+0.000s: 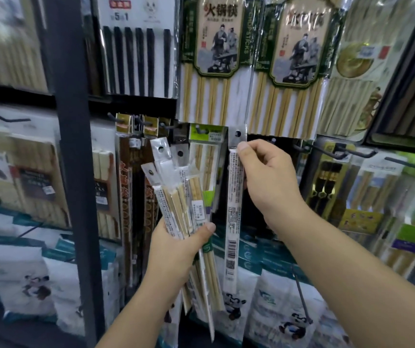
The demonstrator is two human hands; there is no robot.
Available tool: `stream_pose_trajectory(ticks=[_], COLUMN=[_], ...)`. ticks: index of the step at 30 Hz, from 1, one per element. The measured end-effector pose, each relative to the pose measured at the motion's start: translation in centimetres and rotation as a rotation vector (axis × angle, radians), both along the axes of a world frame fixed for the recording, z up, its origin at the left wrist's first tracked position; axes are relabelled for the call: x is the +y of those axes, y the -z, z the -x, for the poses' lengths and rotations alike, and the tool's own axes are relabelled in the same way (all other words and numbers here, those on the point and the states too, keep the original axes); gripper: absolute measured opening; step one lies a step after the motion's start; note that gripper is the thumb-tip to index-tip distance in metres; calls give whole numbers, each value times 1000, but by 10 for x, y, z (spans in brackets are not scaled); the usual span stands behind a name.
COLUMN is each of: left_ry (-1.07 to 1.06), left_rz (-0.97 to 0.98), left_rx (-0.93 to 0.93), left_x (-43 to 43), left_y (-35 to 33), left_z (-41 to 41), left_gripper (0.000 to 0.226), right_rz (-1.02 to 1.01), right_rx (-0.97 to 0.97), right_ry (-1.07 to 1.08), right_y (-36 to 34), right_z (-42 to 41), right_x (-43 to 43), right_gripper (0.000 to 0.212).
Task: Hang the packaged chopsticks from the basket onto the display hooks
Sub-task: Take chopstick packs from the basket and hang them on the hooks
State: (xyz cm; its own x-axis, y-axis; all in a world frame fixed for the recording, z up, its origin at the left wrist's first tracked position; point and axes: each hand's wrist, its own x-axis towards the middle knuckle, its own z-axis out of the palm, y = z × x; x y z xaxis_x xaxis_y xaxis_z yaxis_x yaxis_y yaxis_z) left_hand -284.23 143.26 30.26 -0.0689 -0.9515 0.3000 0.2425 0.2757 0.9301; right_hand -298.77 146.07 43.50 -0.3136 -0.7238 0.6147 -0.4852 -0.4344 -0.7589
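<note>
Head view: shop rack of hanging chopsticks.
Right hand [264, 187]: pinching the single pack [234, 197] near its top, thumb and fingers curling round it.
Single pack: hanging upright just beside the green-topped pack [207, 136]; hook through its hole, cannot tell.
Left hand [176, 244]: gripping a fanned bundle of packs [176, 197], lower left.

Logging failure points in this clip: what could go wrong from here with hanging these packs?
The right hand pinches the single pack only near its top, so the long pack may swing, misaligning its hole. The left hand grips a fanned bundle; one pack might slip out.
</note>
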Motion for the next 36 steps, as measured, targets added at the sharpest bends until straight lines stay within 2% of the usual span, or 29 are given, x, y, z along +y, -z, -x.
stream_pose_trajectory(ticks=[4, 8, 11, 15, 18, 21, 24, 30, 36], left_ry=[-2, 8, 3, -16, -19, -5, 9, 19, 53], left_rz=[-53, -71, -75, -62, -51, -33, 0, 43, 81], left_rx=[-1, 19, 20, -13, -44, -56, -74, -104, -162], left_x=[5, 7, 7, 5, 3, 2, 4, 7, 9], left_y=[10, 9, 8, 9, 12, 14, 13, 10, 10], left_z=[-5, -6, -6, -5, -2, 1, 4, 9, 11], left_gripper=[52, 76, 69, 44, 43, 40, 43, 43, 48], right_rz=[-3, -2, -6, -29, -72, -101, -53, -156, -124], right_rx=[-38, -48, -38, -6, 3, 0, 37, 108, 73], right_ry=[21, 50, 66, 107, 133, 167, 184, -103, -120], right_y=[-1, -1, 1, 7, 13, 21, 34, 51, 46], right_z=[-1, -3, -3, 3, 9, 10, 6, -14, -12], right_x=[-5, -10, -14, -20, -23, -20, -6, 8, 8], right_gripper=[34, 36, 37, 41, 40, 20, 14, 2, 13])
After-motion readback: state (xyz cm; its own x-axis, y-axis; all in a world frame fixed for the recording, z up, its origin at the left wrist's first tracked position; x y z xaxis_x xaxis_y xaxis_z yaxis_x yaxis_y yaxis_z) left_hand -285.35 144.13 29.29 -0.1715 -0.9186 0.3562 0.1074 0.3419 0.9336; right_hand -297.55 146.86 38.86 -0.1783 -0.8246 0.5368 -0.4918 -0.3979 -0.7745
